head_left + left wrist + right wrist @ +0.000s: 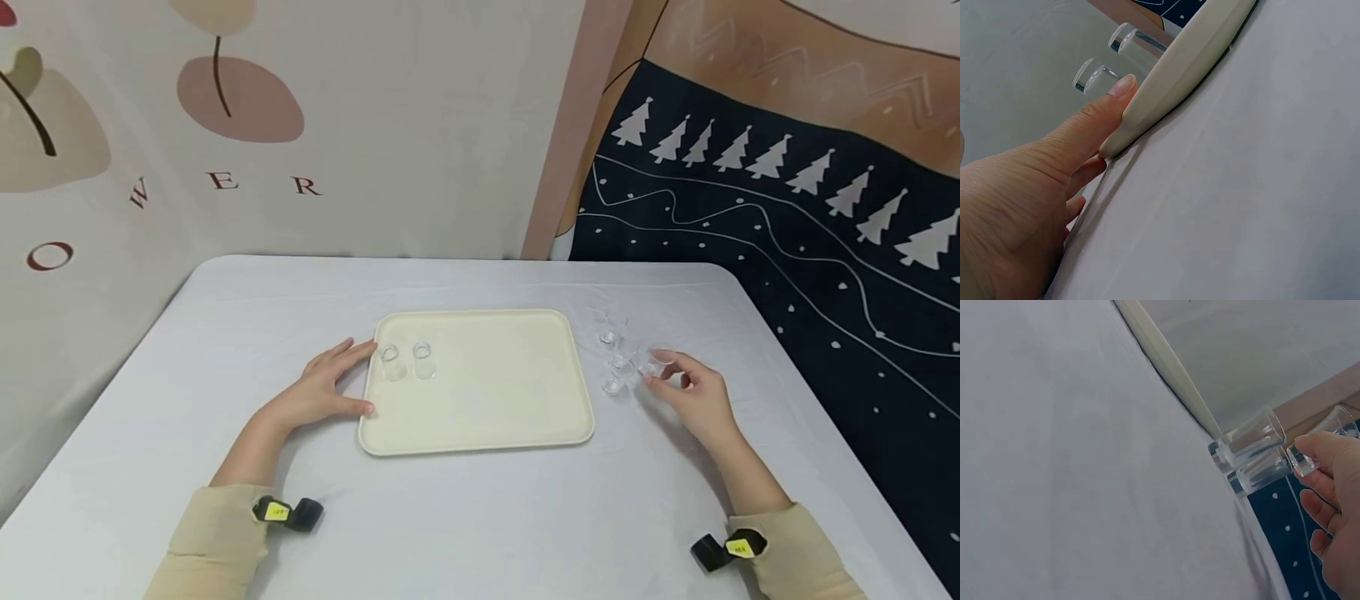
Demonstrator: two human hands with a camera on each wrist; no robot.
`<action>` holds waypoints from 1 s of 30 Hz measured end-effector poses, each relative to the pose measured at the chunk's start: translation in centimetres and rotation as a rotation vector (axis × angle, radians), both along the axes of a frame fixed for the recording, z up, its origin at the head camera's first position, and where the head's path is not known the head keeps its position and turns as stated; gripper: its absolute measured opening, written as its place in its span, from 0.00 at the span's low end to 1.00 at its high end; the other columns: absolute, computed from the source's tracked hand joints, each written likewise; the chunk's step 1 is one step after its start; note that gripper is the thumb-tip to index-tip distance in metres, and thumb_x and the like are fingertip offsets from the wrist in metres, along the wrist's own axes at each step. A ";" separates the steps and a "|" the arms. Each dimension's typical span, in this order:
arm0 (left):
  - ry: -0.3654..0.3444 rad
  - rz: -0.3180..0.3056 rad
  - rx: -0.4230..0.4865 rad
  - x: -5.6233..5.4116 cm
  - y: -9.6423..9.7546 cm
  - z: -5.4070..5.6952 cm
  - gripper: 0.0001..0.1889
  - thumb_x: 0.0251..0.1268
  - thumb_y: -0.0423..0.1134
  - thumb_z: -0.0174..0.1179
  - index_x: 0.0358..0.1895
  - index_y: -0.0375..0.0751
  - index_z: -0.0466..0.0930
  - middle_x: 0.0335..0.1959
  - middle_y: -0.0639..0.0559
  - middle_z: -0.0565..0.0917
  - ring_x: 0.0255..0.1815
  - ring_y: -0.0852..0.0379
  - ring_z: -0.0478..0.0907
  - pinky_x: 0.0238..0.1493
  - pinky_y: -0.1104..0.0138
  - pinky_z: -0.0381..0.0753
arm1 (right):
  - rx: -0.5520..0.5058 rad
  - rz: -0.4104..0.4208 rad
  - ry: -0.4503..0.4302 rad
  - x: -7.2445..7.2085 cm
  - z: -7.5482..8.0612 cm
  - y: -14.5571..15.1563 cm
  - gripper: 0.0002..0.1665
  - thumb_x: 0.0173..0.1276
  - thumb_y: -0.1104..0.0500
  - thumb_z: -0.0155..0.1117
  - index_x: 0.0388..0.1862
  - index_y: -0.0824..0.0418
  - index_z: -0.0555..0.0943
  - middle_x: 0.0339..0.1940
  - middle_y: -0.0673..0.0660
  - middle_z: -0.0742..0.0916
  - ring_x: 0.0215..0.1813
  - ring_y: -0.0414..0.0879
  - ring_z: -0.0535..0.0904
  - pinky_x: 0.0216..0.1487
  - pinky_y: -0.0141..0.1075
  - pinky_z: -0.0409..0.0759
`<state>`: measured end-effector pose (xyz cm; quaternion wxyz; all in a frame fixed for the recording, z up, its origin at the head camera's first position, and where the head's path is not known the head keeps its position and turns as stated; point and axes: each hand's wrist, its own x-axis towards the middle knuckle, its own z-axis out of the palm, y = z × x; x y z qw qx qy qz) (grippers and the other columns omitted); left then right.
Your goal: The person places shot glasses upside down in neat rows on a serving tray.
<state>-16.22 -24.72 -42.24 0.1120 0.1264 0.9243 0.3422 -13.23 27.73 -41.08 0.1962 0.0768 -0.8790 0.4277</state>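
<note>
My left hand (326, 387) rests against the left edge of a cream tray (495, 442), fingers spread, thumb (1100, 112) on the rim. Just inside that edge, two small clear shot glasses, one on the left (393, 363) and one on the right (423, 360), stand upside down with thick bases up. Right of the tray, my right hand (697, 396) pinches another shot glass (1305, 456) between thumb and fingers, its mouth tilted up and away. Close beside it, several more shot glasses (1250, 440) stand upright in a group on the table.
A white cloth covers the table (480, 525). Behind it hangs a pale cloth (420, 167) with leaf shapes and letters. At the right hangs a dark blue cloth (712, 200) with white trees. A small black wrist camera sits on each sleeve.
</note>
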 end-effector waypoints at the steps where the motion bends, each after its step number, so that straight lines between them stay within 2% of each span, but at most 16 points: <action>1: 0.001 -0.002 -0.001 0.0 0.0 0.0 0.56 0.40 0.59 0.73 0.76 0.48 0.54 0.76 0.36 0.47 0.73 0.29 0.36 0.60 0.27 0.38 | 0.003 0.007 0.012 0.1 0.3 -0.3 0.19 0.55 0.71 0.71 0.48 0.69 0.82 0.29 0.60 0.83 0.31 0.40 0.70 0.31 0.28 0.64; 4: 0.005 -0.001 -0.001 0.1 0.0 0.0 0.56 0.40 0.58 0.73 0.75 0.47 0.54 0.76 0.36 0.48 0.73 0.29 0.36 0.60 0.27 0.38 | -0.001 0.039 0.045 0.9 1.9 -1.5 0.19 0.54 0.75 0.70 0.47 0.72 0.82 0.28 0.62 0.82 0.30 0.45 0.70 0.30 0.31 0.63; 8: 0.013 -0.004 -0.003 0.0 -0.1 -0.2 0.57 0.39 0.59 0.74 0.75 0.47 0.54 0.76 0.37 0.48 0.73 0.30 0.36 0.61 0.28 0.38 | -0.027 0.090 0.057 2.1 4.2 -3.3 0.18 0.53 0.78 0.68 0.45 0.75 0.81 0.28 0.62 0.81 0.32 0.46 0.71 0.31 0.33 0.63; 10: 0.012 -0.002 -0.003 -0.1 -0.1 -0.3 0.57 0.38 0.60 0.74 0.75 0.47 0.54 0.76 0.37 0.48 0.73 0.30 0.36 0.61 0.28 0.37 | -0.042 0.115 0.060 2.0 4.0 -3.4 0.19 0.53 0.77 0.68 0.46 0.74 0.81 0.29 0.61 0.82 0.32 0.46 0.71 0.32 0.34 0.63; 15: 0.014 -0.004 -0.006 -0.1 -0.1 -0.3 0.58 0.37 0.61 0.74 0.75 0.48 0.54 0.76 0.36 0.47 0.73 0.29 0.36 0.60 0.27 0.38 | -0.039 0.189 0.097 0.8 2.1 -2.8 0.22 0.53 0.77 0.70 0.49 0.71 0.81 0.36 0.58 0.84 0.34 0.43 0.71 0.33 0.35 0.64; 21: 0.015 -0.001 -0.005 -0.1 0.0 -0.2 0.58 0.37 0.61 0.74 0.75 0.48 0.55 0.76 0.36 0.47 0.73 0.29 0.36 0.61 0.28 0.37 | 0.012 0.292 0.152 0.4 2.2 -3.8 0.25 0.54 0.79 0.67 0.53 0.71 0.79 0.41 0.62 0.83 0.34 0.44 0.70 0.32 0.35 0.65; 30: 0.012 0.002 -0.001 0.0 0.0 -0.2 0.57 0.38 0.60 0.74 0.75 0.48 0.55 0.76 0.34 0.46 0.72 0.27 0.36 0.59 0.27 0.38 | 0.044 0.339 0.066 0.2 3.5 -6.1 0.24 0.63 0.71 0.65 0.58 0.64 0.79 0.43 0.55 0.82 0.36 0.43 0.69 0.34 0.38 0.67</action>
